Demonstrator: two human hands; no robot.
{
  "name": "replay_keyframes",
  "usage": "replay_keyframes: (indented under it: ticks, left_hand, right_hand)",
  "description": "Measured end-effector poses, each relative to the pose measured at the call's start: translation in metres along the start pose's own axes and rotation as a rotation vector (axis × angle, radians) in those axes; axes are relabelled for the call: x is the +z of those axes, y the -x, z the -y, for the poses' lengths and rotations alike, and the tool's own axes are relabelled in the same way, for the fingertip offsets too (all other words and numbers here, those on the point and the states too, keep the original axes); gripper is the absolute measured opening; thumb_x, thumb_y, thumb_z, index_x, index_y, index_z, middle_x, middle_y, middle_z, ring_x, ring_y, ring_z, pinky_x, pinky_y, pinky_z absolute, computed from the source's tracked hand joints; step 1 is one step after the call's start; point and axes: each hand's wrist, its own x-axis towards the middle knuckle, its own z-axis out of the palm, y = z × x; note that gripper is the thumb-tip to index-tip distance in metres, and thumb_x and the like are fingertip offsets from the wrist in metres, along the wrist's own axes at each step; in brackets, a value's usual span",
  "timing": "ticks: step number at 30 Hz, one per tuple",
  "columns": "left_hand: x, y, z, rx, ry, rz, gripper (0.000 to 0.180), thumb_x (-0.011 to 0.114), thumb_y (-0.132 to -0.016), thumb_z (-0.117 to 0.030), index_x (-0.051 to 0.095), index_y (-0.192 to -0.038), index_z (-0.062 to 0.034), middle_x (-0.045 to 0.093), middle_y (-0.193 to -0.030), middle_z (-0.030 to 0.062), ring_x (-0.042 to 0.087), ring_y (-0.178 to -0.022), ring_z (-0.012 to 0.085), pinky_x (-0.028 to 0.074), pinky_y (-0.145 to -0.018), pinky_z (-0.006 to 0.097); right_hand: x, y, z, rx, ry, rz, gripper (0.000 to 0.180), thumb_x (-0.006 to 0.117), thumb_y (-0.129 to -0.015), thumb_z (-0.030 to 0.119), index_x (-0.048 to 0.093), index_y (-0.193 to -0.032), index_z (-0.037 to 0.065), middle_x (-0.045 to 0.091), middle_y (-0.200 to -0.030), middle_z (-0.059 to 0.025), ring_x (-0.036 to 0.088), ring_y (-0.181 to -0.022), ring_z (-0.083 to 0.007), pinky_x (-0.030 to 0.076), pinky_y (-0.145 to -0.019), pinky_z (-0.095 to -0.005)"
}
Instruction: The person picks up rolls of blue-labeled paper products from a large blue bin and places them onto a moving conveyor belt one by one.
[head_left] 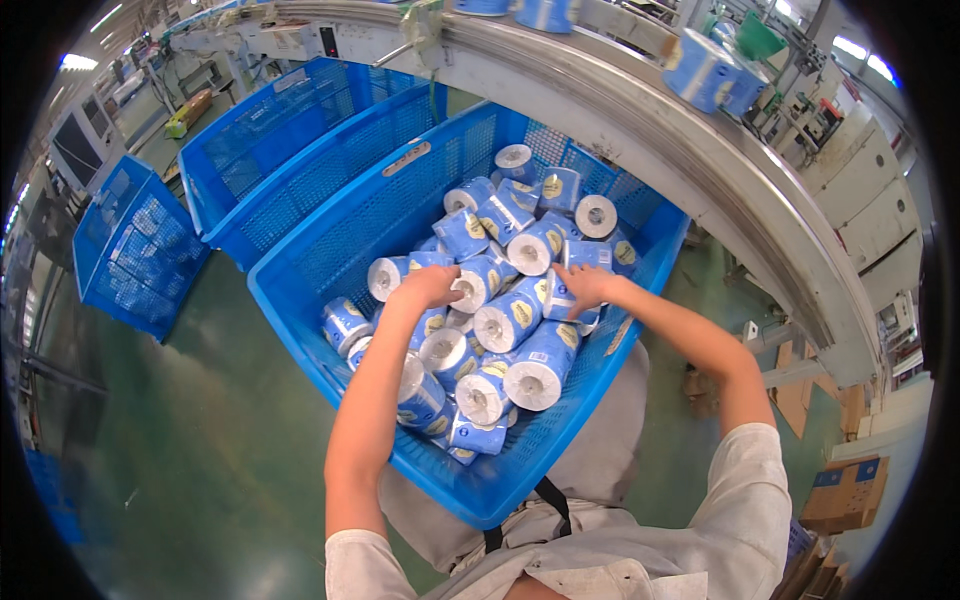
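Observation:
A large blue plastic crate [330, 345] in front of me holds a heap of wrapped toilet rolls [534, 382], blue and white with pale yellow patches. The rolls lie at many angles, some with their round ends facing me. My left hand [430, 286] is in the heap on its left side, its fingers bent against the end of a toilet roll [474, 291]. Over on the right, my right hand [587, 287] spans another roll [556, 301] with thumb and fingers on either side. Parts of both rolls are hidden by my fingers and by neighbouring rolls.
Blue crates [290, 110] stand beside mine at the left, and a smaller crate [125, 260] with rolls stands farther left. A metal conveyor [640, 110] curves along the far side, carrying more rolls [700, 70]. Cardboard boxes [845, 493] sit at the lower right.

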Motion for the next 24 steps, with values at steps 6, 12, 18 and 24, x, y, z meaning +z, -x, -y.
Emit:
replay_keyframes:
  ticks: [6, 12, 18, 24]
  left_hand:
    - [0.016, -0.004, 0.014, 0.014, 0.029, 0.020, 0.050, 0.068, -0.086, -0.040, 0.060, -0.126, -0.0115, 0.067, -0.121, 0.0172, 0.065, -0.110, 0.0366, 0.053, -0.092, 0.048]
    - [0.004, 0.015, 0.012, -0.029, 0.036, 0.011, 0.049, 0.067, -0.088, -0.040, 0.059, -0.126, -0.0119, 0.068, -0.120, 0.0145, 0.065, -0.110, 0.0347, 0.053, -0.093, 0.046]
    - [0.010, 0.001, 0.016, 0.029, -0.001, -0.005, 0.053, 0.069, -0.087, -0.042, 0.058, -0.127, -0.0094, 0.071, -0.115, 0.0145, 0.067, -0.106, 0.0346, 0.054, -0.090, 0.044]
    - [0.023, 0.013, 0.038, 0.011, 0.024, -0.009, 0.052, 0.069, -0.086, -0.039, 0.058, -0.128, -0.0104, 0.070, -0.117, 0.0148, 0.066, -0.108, 0.0352, 0.053, -0.090, 0.046]
  right_hand:
    - [-0.009, 0.011, 0.015, -0.153, 0.133, -0.167, 0.120, 0.088, -0.064, 0.041, 0.016, -0.156, 0.016, 0.048, -0.133, -0.0273, 0.052, -0.119, -0.0461, 0.050, -0.094, -0.0505]
    - [-0.149, 0.078, 0.044, -0.279, -0.381, -1.166, 0.083, 0.082, -0.065, 0.038, 0.048, -0.135, 0.008, 0.052, -0.123, -0.0199, 0.054, -0.114, -0.0375, 0.046, -0.100, -0.0453]
    - [-0.300, 0.075, -0.047, 0.249, -0.108, -1.777, 0.081, 0.079, -0.077, 0.043, 0.037, -0.138, 0.008, 0.052, -0.129, -0.0218, 0.056, -0.113, -0.0413, 0.050, -0.092, -0.0472]
    - [-0.274, 0.014, 0.025, 0.016, 0.115, -1.816, 0.066, 0.075, -0.081, 0.032, 0.045, -0.134, 0.005, 0.055, -0.126, -0.0203, 0.057, -0.111, -0.0417, 0.050, -0.092, -0.0469]
